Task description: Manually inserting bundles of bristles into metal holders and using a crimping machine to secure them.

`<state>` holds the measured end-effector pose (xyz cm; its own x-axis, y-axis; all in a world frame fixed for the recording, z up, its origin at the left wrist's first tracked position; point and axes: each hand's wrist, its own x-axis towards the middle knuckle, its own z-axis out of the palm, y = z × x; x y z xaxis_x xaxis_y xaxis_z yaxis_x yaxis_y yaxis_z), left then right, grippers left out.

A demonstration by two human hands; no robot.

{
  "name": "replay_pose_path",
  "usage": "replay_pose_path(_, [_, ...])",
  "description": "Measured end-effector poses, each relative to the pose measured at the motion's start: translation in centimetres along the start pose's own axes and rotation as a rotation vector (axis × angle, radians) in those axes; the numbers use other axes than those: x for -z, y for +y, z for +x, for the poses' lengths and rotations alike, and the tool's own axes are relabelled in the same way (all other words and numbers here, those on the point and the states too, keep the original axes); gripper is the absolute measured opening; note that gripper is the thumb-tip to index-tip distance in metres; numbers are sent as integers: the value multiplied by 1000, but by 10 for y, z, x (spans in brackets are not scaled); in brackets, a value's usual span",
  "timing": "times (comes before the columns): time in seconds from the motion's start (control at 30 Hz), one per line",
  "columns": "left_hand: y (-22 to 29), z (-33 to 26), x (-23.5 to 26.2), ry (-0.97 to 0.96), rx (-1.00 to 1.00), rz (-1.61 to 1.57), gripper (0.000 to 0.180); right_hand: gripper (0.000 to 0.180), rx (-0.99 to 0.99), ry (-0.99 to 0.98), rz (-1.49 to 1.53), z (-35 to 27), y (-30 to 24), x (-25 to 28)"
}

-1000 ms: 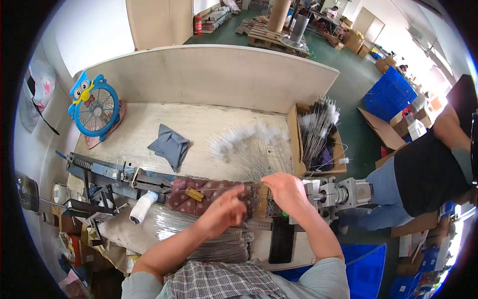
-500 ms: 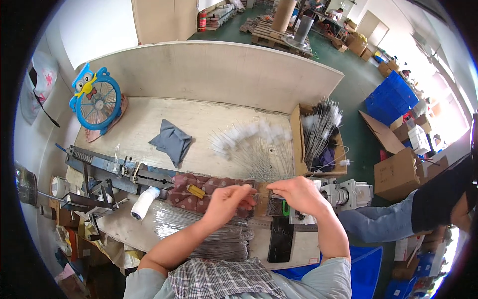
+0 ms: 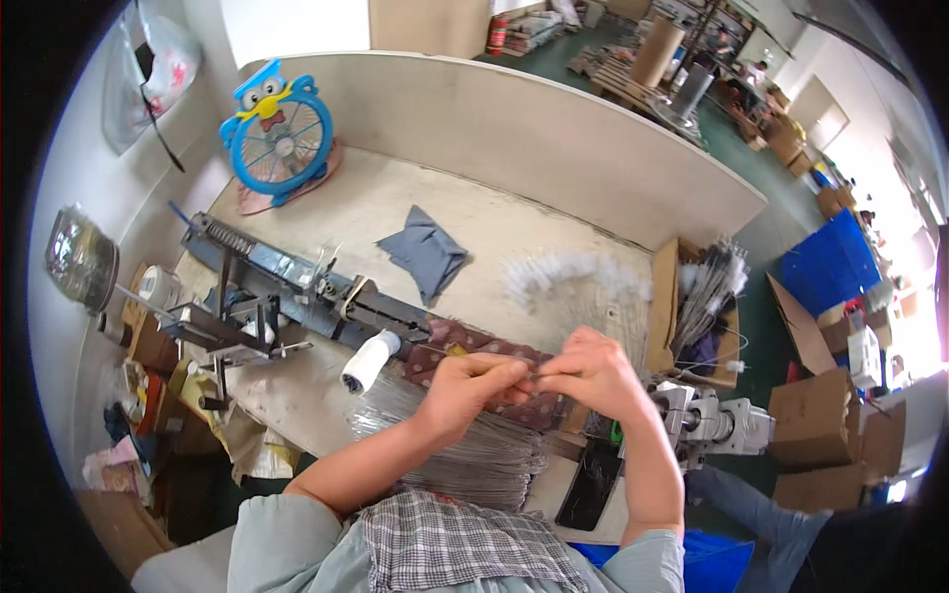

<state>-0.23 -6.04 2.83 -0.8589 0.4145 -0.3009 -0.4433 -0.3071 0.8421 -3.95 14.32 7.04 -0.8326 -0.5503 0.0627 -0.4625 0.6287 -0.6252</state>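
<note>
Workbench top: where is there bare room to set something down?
Bare tabletop lies between the blue cartoon fan and the grey cloth, and between that cloth and the back panel. The front is crowded: wire bundle, white roll, black phone, left hand, right hand.

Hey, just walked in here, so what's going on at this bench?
At the bench, a person's left hand and right hand are brought close together over a spotted cloth, fingers bent inward; any thin piece between them is too small to make out. A pile of thin metal rods lies close to the person, with a dark phone to its right. Beyond the hands, white-tufted brushes lie fanned out, beside a cardboard box of similar ones.
</note>
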Motion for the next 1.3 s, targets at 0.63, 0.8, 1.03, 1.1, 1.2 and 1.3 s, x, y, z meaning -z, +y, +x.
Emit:
replay_pose_path(0.63, [-10, -35, 73, 505, -17, 540, 50, 9, 39, 175, -120, 81, -54, -84])
replay_pose_path(0.8, [-5, -29, 82, 486, 7, 980, 54, 11, 71, 187, -222, 74, -52, -78])
replay_pose_path(1.03, [-41, -15, 62, 382, -123, -290, 23, 12, 109, 392, -128, 12, -39, -78])
replay_pose_path(1.1, [-41, -15, 60, 369, -153, 12, 20, 23, 2, 208, -81, -1, -30, -93])
replay_pose_path(1.2, [-37, -20, 75, 416, -79, 508, 15, 27, 78, 334, -70, 25, -14, -119])
replay_pose_path(1.3, [-40, -15, 90, 382, -95, 794, 39, 25, 15, 262, -118, 39, -1, -131])
